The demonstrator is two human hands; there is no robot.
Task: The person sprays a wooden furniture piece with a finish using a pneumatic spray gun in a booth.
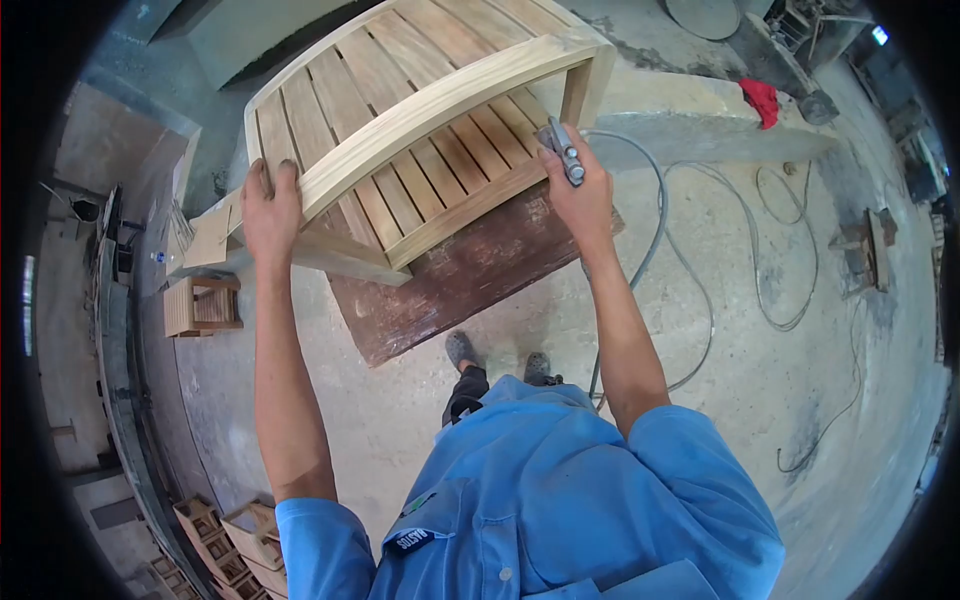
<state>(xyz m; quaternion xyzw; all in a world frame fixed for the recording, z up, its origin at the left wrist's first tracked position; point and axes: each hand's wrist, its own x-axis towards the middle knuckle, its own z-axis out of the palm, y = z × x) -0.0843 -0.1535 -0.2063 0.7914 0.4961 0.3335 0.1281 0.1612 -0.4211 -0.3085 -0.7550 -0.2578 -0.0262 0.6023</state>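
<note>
A pale slatted wooden furniture piece (420, 95), with one curved rail and a second slatted panel beneath, stands in front of me on a brown worn board (450, 282). My left hand (271, 215) grips its left corner, fingertips over the edge of the slats. Close to its right end, my right hand (582, 190) is closed around a small metal air gun (566, 152). A grey hose (662, 205) curves away beside that hand; where it joins the tool is hidden.
The hose and a thinner cable (760, 310) loop over the concrete floor to the right. A red cloth (761, 103) hangs on a low ledge (690, 115). A small wooden stool (203, 305) stands at left, with stacked wooden pieces (255, 535) lower left.
</note>
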